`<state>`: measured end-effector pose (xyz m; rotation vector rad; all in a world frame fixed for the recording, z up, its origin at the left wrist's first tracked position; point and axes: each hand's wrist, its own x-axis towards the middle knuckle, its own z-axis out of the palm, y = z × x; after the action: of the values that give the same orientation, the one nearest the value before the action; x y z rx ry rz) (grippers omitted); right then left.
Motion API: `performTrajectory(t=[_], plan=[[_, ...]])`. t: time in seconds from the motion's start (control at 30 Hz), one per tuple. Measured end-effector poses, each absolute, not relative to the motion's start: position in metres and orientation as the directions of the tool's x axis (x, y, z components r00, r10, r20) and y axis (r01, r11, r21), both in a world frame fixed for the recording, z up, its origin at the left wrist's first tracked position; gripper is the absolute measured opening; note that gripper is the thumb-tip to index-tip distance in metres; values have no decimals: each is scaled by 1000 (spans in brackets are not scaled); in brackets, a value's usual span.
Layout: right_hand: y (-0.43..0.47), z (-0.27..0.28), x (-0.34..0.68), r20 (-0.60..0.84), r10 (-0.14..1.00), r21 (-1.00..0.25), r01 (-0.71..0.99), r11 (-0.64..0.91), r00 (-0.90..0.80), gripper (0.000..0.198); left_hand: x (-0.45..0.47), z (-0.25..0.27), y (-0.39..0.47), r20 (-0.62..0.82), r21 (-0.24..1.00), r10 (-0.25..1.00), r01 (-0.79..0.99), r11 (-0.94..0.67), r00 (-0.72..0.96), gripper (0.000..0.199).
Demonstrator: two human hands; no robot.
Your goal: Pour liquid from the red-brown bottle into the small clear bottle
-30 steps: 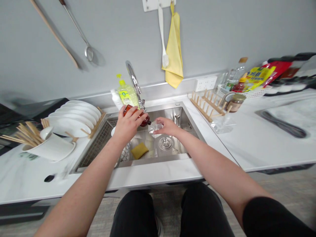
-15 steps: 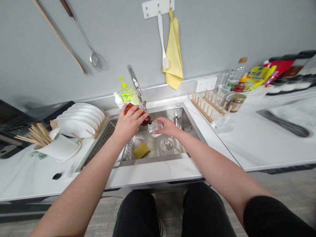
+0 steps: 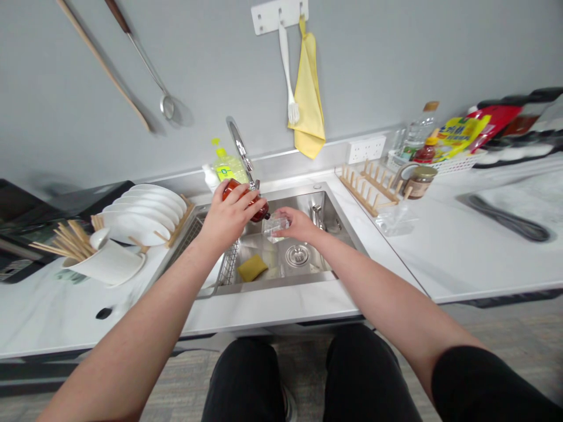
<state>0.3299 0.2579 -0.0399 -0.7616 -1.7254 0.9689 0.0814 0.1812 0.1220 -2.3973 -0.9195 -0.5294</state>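
Note:
My left hand (image 3: 231, 212) is wrapped over a reddish-brown bottle (image 3: 260, 211), which tilts sideways with its dark neck pointing down to the right. In my right hand (image 3: 298, 224) is a small clear container (image 3: 275, 224), its far end close to the bottle's mouth; whether the two touch I cannot tell. Both are held above the steel sink (image 3: 281, 287). Beneath them a yellow sponge (image 3: 252, 268) lies on the sink floor, left of the drain (image 3: 298, 255). Whether liquid flows from the bottle is too small to see.
The faucet (image 3: 240, 143) rises behind my left hand, beside a green-labelled soap bottle (image 3: 229, 167). White plates (image 3: 141, 214) and a utensil holder (image 3: 105, 264) stand left. Right of the sink are a wooden rack (image 3: 369, 187), a lidded jar (image 3: 420, 181) and a white basket (image 3: 457, 164).
Both hands keep their grip on the bottle and the clear container, nearly still. The container's angle differs slightly. The whole view has shifted a little.

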Motion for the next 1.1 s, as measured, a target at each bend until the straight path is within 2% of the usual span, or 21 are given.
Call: performTrajectory(t=[0.63,0.83,1.1], plan=[[255,-37,328,453,834,-877,12,481,-316,75,85,134,179,498,-359,474,670,-650,726,63],[256,-38,329,460,832,-870,29,492,-311,79,85,136,178,464,-456,451,642,-616,762,63],[254,-35,331,458,827,-874,2,485,-325,77,86,135,173,497,-354,495,687,-635,713,63]])
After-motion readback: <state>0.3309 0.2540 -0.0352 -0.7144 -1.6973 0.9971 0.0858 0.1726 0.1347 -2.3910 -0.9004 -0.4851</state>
